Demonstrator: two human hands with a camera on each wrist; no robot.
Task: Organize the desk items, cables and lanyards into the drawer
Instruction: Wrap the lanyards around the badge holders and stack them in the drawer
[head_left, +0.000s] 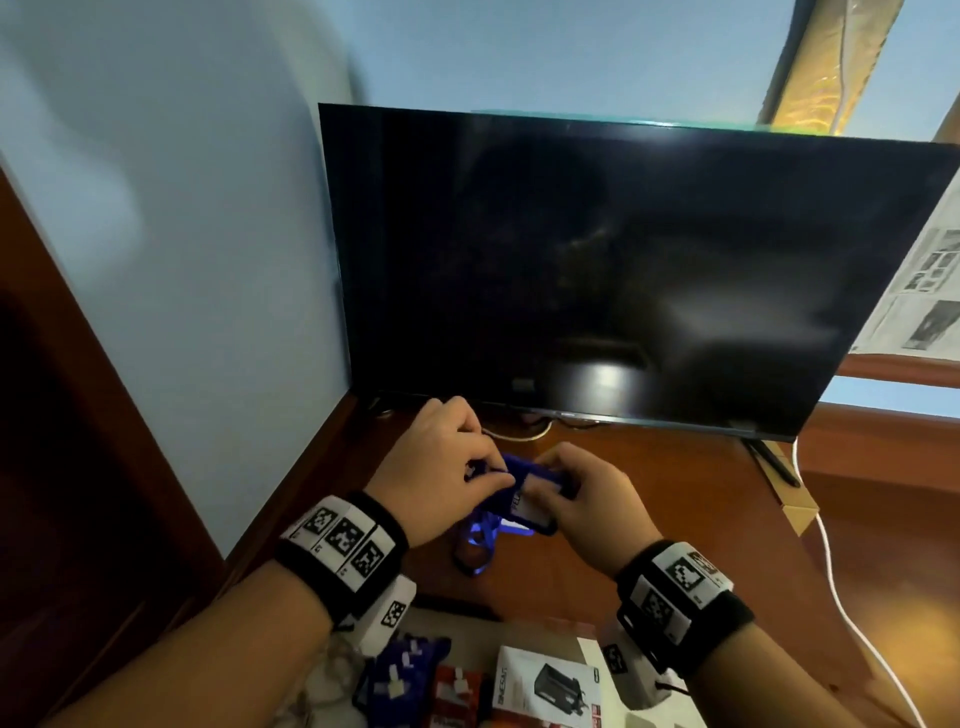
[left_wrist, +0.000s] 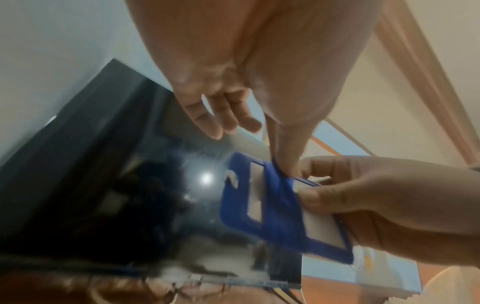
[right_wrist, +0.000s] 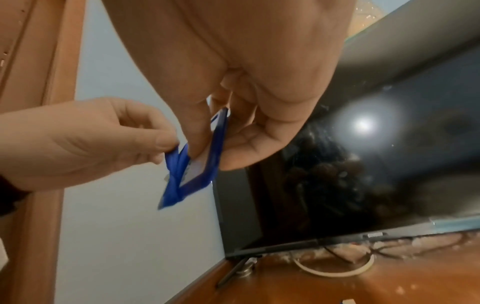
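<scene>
A blue badge holder (head_left: 530, 501) with a white card in it is held above the wooden desk (head_left: 649, 499), its blue lanyard strap (head_left: 480, 538) hanging below in loops. My right hand (head_left: 587, 506) grips the holder (left_wrist: 262, 207) by its edge, thumb on one face and fingers behind. My left hand (head_left: 457, 462) pinches the blue strap (right_wrist: 176, 162) where it crosses the holder (right_wrist: 207, 164). In the left wrist view the strap (left_wrist: 279, 197) lies wrapped across the holder's front. Below my wrists lies the open drawer (head_left: 540, 629).
A dark monitor (head_left: 623, 270) stands at the back of the desk with a white cable (head_left: 519, 434) coiled under it. Another white cable (head_left: 852, 603) runs down the right side. The drawer holds a blue lanyard (head_left: 400, 670), red packets (head_left: 457, 691) and a boxed gadget (head_left: 545, 680).
</scene>
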